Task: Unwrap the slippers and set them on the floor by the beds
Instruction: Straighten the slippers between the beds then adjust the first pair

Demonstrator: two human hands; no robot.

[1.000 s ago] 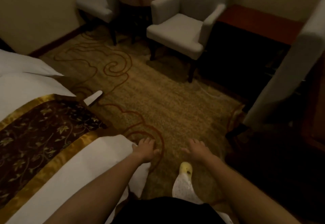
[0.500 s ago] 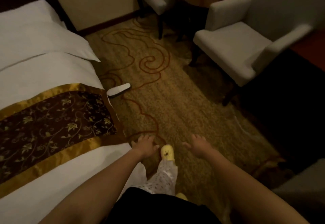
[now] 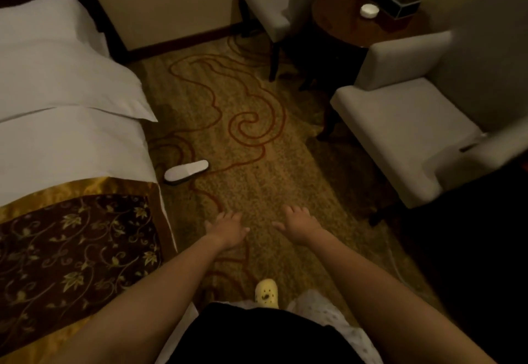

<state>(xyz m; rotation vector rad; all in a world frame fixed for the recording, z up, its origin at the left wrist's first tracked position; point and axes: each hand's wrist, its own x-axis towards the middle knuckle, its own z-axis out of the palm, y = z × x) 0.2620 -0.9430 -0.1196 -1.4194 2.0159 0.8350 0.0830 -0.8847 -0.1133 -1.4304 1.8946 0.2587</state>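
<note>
A white slipper lies on the patterned carpet right beside the bed, its toe partly under the bed's edge. Only this one slipper shows; no wrapper is visible. My left hand and my right hand are stretched out in front of me, palms down, fingers spread, holding nothing. Both hover over the carpet, well short of the slipper, which lies ahead and to the left of my left hand.
A brown and gold runner crosses the bed. Two grey armchairs flank a round wooden table with a tissue box and a small white dish. My yellow shoe steps on the carpet.
I have walked forward along the bed and turned left. The slipper, chairs and table have come closer. My hands stay out in front, empty.
</note>
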